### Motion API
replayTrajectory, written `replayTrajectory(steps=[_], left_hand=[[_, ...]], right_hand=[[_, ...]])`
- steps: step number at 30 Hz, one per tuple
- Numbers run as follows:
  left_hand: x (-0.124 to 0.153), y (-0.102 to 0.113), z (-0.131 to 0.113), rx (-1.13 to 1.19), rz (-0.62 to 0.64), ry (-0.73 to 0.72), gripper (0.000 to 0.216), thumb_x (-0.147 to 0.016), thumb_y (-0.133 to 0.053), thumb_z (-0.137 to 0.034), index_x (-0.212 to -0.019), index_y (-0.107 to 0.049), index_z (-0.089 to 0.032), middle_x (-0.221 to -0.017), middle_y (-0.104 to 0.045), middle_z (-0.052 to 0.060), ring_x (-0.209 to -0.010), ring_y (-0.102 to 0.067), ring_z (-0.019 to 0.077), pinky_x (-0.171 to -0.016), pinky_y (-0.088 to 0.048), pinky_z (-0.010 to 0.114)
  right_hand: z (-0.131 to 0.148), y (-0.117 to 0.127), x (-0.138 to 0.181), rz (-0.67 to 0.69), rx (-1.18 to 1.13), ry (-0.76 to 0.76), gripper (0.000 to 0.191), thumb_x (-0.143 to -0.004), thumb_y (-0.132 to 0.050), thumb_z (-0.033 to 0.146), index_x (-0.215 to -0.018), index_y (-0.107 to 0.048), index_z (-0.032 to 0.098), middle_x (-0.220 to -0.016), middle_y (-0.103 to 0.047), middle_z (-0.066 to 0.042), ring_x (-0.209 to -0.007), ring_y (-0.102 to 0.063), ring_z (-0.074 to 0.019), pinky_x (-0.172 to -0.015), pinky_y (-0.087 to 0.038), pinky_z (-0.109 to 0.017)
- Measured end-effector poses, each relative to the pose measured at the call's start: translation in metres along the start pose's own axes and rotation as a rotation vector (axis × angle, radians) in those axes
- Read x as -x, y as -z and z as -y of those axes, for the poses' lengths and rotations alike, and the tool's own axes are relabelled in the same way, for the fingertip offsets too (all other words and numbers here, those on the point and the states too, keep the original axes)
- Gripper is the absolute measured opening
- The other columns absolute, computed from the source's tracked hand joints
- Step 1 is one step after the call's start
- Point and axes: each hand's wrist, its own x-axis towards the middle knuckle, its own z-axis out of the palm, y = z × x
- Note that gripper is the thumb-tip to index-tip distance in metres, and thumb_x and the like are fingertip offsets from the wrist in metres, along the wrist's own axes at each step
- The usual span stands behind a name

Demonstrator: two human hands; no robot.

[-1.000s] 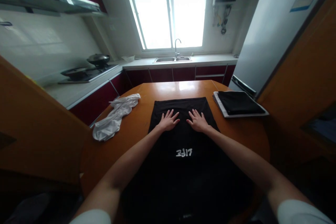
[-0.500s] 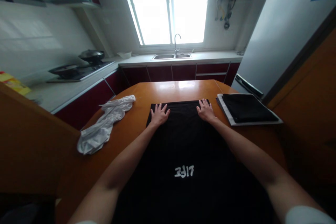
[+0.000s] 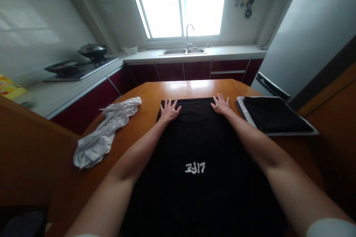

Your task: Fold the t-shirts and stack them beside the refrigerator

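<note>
A black T-shirt (image 3: 191, 133) lies spread flat on the wooden table (image 3: 155, 92), its white "LIFE" lettering upside down to me. Flat on its far left corner rests my left hand (image 3: 169, 112), fingers spread. My right hand (image 3: 221, 106) lies on the far right corner, also with fingers apart. Both arms stretch forward over the cloth, and neither hand grips anything. The near end of the shirt runs out of view at the bottom.
A crumpled white garment (image 3: 108, 129) lies on the table's left side. Folded black and white clothes (image 3: 275, 114) are stacked at the right. Beyond the table are a counter with a sink (image 3: 174, 51), a stove with pans (image 3: 93, 51) and a fridge (image 3: 303, 26).
The camera view has shifted slightly down and closer. My right hand has moved a little outward along the shirt's far edge, while my left hand stays on its corner.
</note>
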Motion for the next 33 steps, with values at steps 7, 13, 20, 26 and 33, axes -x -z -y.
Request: replayTrajectory(steps=[7, 13, 20, 26, 33], left_hand=[[0.033, -0.012, -0.061, -0.001, 0.087, -0.405, 0.059, -0.104, -0.028, -0.049, -0.160, -0.027, -0.032, -0.169, -0.017, 0.002, -0.156, -0.012, 0.0292, -0.121, -0.009, 0.064], [0.041, -0.008, -0.065, 0.001, 0.113, -0.388, 0.059, -0.104, -0.027, -0.050, -0.160, -0.028, -0.031, -0.169, -0.016, 0.005, -0.156, -0.011, 0.0302, -0.121, -0.010, 0.065], [0.076, 0.023, -0.055, 0.082, 0.012, -0.359, 0.059, -0.105, -0.031, -0.052, -0.159, -0.032, -0.027, -0.168, -0.019, 0.006, -0.156, -0.011, 0.0297, -0.122, -0.014, 0.061], [0.204, 0.049, -0.022, 0.074, 0.090, -0.432, 0.057, -0.103, -0.041, -0.047, -0.156, -0.038, -0.026, -0.167, -0.022, 0.008, -0.155, -0.013, 0.0322, -0.121, -0.016, 0.062], [0.346, 0.031, -0.010, 0.057, 0.202, -0.519, 0.061, -0.103, -0.041, -0.052, -0.160, -0.023, -0.038, -0.169, -0.013, 0.004, -0.156, -0.010, 0.0323, -0.120, -0.014, 0.065]], right_hand=[[0.060, -0.014, 0.043, 0.004, -0.049, 0.218, 0.063, -0.102, -0.028, 0.037, -0.159, -0.025, 0.011, -0.169, -0.015, -0.013, -0.156, -0.009, -0.0271, -0.123, -0.008, -0.058], [0.066, -0.013, 0.064, -0.028, -0.074, 0.213, 0.061, -0.104, -0.025, 0.036, -0.159, -0.025, 0.012, -0.169, -0.013, -0.013, -0.156, -0.009, -0.0241, -0.123, -0.009, -0.055], [0.057, 0.020, 0.105, 0.022, -0.112, 0.228, 0.060, -0.105, -0.025, 0.039, -0.158, -0.029, 0.012, -0.168, -0.017, -0.013, -0.156, -0.011, -0.0254, -0.123, -0.012, -0.055], [0.056, 0.035, 0.230, -0.058, -0.196, 0.288, 0.060, -0.104, -0.026, 0.041, -0.159, -0.031, 0.015, -0.168, -0.019, -0.011, -0.156, -0.014, -0.0257, -0.123, -0.013, -0.054], [0.047, 0.002, 0.365, -0.001, -0.132, 0.365, 0.061, -0.103, -0.032, 0.044, -0.158, -0.034, 0.017, -0.167, -0.022, -0.012, -0.155, -0.017, -0.0266, -0.123, -0.016, -0.056]])
